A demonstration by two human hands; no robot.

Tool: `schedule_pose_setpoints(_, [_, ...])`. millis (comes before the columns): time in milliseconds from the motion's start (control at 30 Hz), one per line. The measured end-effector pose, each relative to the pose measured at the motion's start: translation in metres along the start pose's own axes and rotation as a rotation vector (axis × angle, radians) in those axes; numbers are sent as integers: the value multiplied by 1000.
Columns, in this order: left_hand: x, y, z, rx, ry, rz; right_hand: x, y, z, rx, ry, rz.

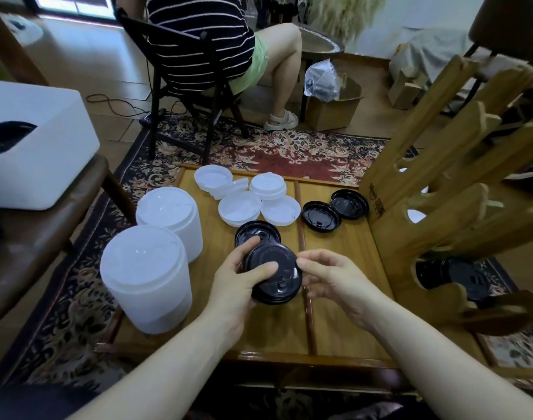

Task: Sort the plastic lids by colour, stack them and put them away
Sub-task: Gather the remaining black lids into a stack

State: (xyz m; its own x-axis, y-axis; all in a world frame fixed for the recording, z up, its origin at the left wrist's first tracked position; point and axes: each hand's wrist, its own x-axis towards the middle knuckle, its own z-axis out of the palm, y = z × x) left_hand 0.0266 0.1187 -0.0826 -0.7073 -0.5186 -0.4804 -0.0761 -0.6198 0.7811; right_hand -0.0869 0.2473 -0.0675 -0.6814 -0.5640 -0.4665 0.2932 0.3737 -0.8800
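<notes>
Left hand (238, 286) fingers grasping black lid stack (274, 275) above tabletop (344, 298); right hand (335, 277) fingers released (loosely curled) just beside stack, white lids (256, 198) beyond.

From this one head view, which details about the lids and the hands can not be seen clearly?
- How many lids are in the black lid stack: the left hand covers its side.
- Whether the right hand touches the stack: its fingertips end at the rim, contact unclear.
- The single black lid behind: partly hidden by the stack and fingers.
- Count of black lids in the wooden rack: its boards hide them.
</notes>
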Motion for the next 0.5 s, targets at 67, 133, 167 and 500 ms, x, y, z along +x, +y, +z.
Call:
schedule_pose_setpoints(67, [2,-2,-2,-6,34,13,3,-2,5,-37,13,-24])
schedule_pose_setpoints(133, [2,-3,-4,-16,75,22,9,-5,10,-94,21,-90])
schedule_pose_setpoints(167, [2,-4,-5,-22,98,25,13,-6,12,-155,26,-150])
schedule_pose_setpoints(500, [0,-5,-10,-60,249,41,53,11,15,-1147,-229,-372])
